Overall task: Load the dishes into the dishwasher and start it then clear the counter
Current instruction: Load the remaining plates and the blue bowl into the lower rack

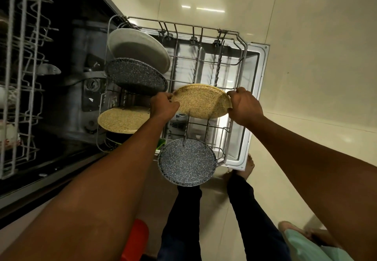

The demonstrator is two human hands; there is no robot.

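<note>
So you've got the yellow plate (202, 101) pinched by its rim on both sides: left hand (163, 105) curled round the left edge, right hand (244, 105) hooked over the right edge, fingers closed on it, nothing else in either hand. It hangs over the middle of the pulled-out lower rack (242, 56), not in a slot yet. It sits dead between your hands, so neither is really nearer, and its width runs hand to hand, left-right across the rack. The face points up and a bit toward you, lying closer to flat than on edge. The tines (206, 130) stand right underneath, so I'd guess you need to tip it onto its rim before lowering. The free gap looks to be between the dark speckled plate (134, 77) on the far side and the grey speckled plate (186, 162) nearest you; the white plate (138, 50) and second yellow plate (124, 120) already fill the left side
</note>
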